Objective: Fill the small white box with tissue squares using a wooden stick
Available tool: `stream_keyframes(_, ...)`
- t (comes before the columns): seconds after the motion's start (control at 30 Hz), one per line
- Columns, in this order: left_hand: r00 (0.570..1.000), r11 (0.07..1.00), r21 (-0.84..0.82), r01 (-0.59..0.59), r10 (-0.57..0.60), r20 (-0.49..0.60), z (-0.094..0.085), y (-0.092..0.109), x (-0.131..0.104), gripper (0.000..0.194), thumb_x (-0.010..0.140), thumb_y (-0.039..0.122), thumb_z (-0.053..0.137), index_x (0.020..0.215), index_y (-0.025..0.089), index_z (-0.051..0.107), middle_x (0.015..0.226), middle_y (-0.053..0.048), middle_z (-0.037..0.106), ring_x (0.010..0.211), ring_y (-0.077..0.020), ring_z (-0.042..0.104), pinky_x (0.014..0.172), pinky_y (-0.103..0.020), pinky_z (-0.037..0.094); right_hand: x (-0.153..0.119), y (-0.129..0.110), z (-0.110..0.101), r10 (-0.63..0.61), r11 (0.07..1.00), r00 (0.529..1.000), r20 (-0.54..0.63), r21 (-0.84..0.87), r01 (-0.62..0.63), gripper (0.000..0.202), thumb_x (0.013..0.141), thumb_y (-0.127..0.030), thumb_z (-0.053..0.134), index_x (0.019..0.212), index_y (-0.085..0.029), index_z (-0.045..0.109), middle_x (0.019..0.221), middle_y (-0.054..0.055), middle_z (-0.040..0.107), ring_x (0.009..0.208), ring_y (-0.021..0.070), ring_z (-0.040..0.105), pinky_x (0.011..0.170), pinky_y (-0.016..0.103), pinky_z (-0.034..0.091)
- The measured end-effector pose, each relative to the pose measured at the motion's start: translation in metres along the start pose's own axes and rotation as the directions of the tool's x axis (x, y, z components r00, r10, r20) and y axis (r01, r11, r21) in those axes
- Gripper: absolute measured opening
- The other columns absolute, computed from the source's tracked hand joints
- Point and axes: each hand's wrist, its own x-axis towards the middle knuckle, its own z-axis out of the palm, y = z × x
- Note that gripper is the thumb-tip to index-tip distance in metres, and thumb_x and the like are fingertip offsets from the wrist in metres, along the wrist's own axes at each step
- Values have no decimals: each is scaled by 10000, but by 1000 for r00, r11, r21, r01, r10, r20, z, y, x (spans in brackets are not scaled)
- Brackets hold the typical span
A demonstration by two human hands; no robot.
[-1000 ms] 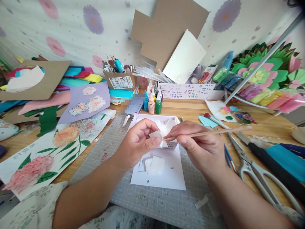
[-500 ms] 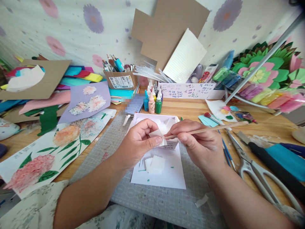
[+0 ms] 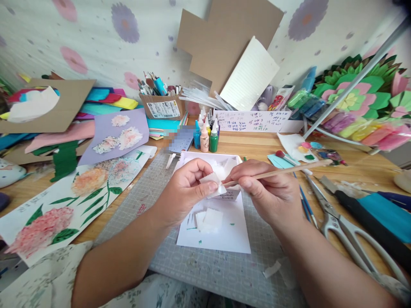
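Note:
Between the thumb and fingers of my left hand (image 3: 192,186) is a small piece of white tissue paper (image 3: 212,183). My right hand (image 3: 271,188) grips a thin wooden stick (image 3: 289,170), whose left tip touches the tissue. Behind and below my hands is a white box (image 3: 233,195) with white tissue inside and writing on its front. More white tissue squares (image 3: 210,220) lie on a white sheet (image 3: 224,239) with green marks, on the grey cutting mat (image 3: 180,261).
Scissors (image 3: 334,222) and thin blue brushes (image 3: 306,203) lie at the right. Paint bottles (image 3: 205,137) stand behind the box, near a carton of brushes (image 3: 163,107). A flower picture (image 3: 93,201) and coloured papers fill the left side.
The tissue piece has shifted and bent slightly around the stick's tip. The stick's far end has moved a little to the left and up. Both hands keep their grips.

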Motion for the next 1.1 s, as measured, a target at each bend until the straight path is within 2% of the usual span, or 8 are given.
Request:
stream_keyframes(0.13, 1000, 1000, -28, 9, -9, 5, 1, 2, 0, 235, 739, 273, 779, 819, 175, 580, 717, 26, 621, 649, -109, 556, 629, -234, 431, 0, 0, 0, -13, 1000, 1000, 6, 4, 13, 126, 884, -182, 642, 874, -217, 762, 787, 40, 743, 774, 174, 699, 687, 321, 557)
stream_keyframes(0.43, 998, 998, -4, 56, -56, 0, 0, 2, 0, 239, 714, 223, 789, 792, 163, 572, 708, 32, 610, 638, -92, 546, 619, -215, 416, 0, 0, 0, -3, 1000, 1000, 12, -4, 3, 135, 884, -171, 641, 884, -230, 763, 795, 35, 741, 788, 174, 699, 711, 326, 553)
stream_keyframes(0.77, 999, 1000, 4, 26, -25, -32, 0, -1, 0, 221, 731, 194, 753, 795, 180, 541, 722, 47, 587, 645, -91, 529, 623, -228, 406, -2, 1, 1, -16, 996, 1000, 12, 93, 15, 137, 876, -177, 659, 933, -240, 766, 846, 41, 762, 811, 189, 716, 740, 355, 561)
stream_keyframes(1.1, 999, 997, 76, -18, 20, -28, -2, -4, 0, 203, 756, 207, 724, 817, 184, 531, 753, 31, 582, 679, -108, 534, 644, -248, 409, -2, 2, 2, 4, 998, 1000, 11, 63, -5, 157, 889, -160, 641, 896, -242, 775, 811, 25, 746, 805, 164, 696, 715, 317, 550)
